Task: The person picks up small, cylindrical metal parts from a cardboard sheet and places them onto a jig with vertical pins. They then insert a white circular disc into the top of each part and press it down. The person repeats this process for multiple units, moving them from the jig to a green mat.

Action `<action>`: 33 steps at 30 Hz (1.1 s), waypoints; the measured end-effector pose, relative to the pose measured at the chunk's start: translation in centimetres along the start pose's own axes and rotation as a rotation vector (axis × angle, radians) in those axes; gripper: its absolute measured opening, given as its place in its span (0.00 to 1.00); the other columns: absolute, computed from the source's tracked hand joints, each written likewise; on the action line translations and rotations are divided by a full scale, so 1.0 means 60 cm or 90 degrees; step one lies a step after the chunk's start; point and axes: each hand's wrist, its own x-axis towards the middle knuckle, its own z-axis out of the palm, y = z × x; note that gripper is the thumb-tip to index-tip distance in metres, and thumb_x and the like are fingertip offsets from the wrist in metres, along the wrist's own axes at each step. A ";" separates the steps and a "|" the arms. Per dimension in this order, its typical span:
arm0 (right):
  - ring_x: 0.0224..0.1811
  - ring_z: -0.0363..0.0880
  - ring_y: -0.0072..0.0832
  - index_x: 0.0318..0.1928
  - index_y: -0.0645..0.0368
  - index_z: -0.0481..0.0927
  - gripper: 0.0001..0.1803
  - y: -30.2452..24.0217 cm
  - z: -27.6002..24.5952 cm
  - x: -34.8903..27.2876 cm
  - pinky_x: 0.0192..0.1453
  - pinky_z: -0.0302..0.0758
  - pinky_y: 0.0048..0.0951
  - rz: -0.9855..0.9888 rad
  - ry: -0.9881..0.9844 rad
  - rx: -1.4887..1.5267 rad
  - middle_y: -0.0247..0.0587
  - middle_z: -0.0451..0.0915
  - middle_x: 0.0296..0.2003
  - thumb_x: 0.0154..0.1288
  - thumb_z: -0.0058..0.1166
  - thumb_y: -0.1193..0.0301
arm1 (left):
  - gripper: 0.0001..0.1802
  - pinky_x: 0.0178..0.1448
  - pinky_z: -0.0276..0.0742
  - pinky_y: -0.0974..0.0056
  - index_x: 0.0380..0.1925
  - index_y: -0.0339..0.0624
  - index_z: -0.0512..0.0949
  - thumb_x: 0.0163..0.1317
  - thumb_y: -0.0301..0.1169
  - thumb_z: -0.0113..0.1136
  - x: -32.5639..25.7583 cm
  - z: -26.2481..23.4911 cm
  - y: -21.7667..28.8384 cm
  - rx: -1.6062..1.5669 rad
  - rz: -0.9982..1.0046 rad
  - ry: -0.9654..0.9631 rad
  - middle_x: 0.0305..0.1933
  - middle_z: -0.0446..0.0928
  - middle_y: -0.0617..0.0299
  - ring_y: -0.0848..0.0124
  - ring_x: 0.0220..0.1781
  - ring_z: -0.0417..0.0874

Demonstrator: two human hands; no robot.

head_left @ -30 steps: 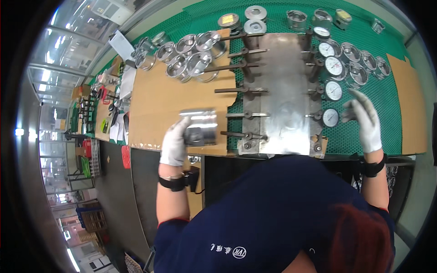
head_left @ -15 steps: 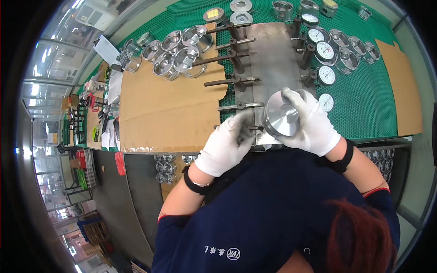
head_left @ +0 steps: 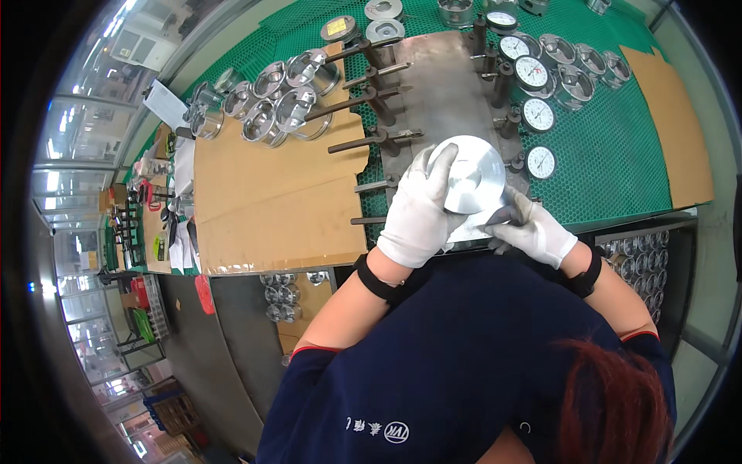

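A shiny round metal piston point(head_left: 483, 166) is held above the front end of the metal plate, its flat face turned up toward me. My left hand point(head_left: 417, 213), in a white glove, wraps its fingers over the piston's left side. At the piston's lower right edge is my right hand point(head_left: 537, 236), also gloved, with thumb and fingers drawn together. The fingertips there look dark grey, and what they pinch, if anything, cannot be made out. The piston's underside is hidden.
Dial gauges point(head_left: 539, 114) on dark posts line the plate's point(head_left: 440, 85) right side; clamp rods point(head_left: 359, 145) line its left. Several pistons point(head_left: 297, 108) stand on the cardboard point(head_left: 270, 201) at left, others point(head_left: 576, 85) on the green mat point(head_left: 618, 162). Below the bench sit more pistons point(head_left: 645, 263).
My left hand has moved right and taken hold of the piston. My right hand has slid from its side to its lower edge. The piston has turned face up, and the view has shifted slightly.
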 end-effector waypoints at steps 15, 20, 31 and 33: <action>0.35 0.84 0.27 0.82 0.58 0.38 0.54 -0.002 -0.002 0.011 0.32 0.87 0.28 0.008 0.027 0.050 0.47 0.78 0.48 0.66 0.61 0.72 | 0.54 0.67 0.75 0.46 0.72 0.44 0.61 0.44 0.30 0.81 0.018 0.014 -0.014 -0.044 0.003 0.024 0.67 0.67 0.34 0.37 0.66 0.73; 0.36 0.84 0.27 0.82 0.58 0.38 0.54 -0.011 0.001 0.008 0.32 0.87 0.28 0.018 0.027 0.049 0.46 0.79 0.47 0.66 0.62 0.71 | 0.54 0.67 0.74 0.46 0.72 0.44 0.62 0.44 0.31 0.81 0.017 0.018 -0.016 -0.044 -0.006 0.029 0.68 0.66 0.34 0.37 0.67 0.72; 0.43 0.84 0.27 0.80 0.65 0.42 0.54 -0.015 -0.005 0.003 0.39 0.84 0.26 0.006 0.035 -0.087 0.47 0.81 0.46 0.65 0.65 0.69 | 0.48 0.68 0.75 0.48 0.68 0.40 0.66 0.45 0.30 0.79 0.014 0.017 -0.016 -0.046 -0.005 0.045 0.70 0.66 0.34 0.39 0.68 0.73; 0.48 0.85 0.31 0.80 0.65 0.43 0.54 -0.044 -0.006 -0.013 0.45 0.84 0.29 0.001 0.007 -0.236 0.52 0.81 0.49 0.64 0.67 0.68 | 0.44 0.69 0.76 0.52 0.66 0.37 0.69 0.45 0.24 0.75 0.020 0.000 -0.021 -0.074 -0.004 0.044 0.67 0.71 0.38 0.47 0.67 0.76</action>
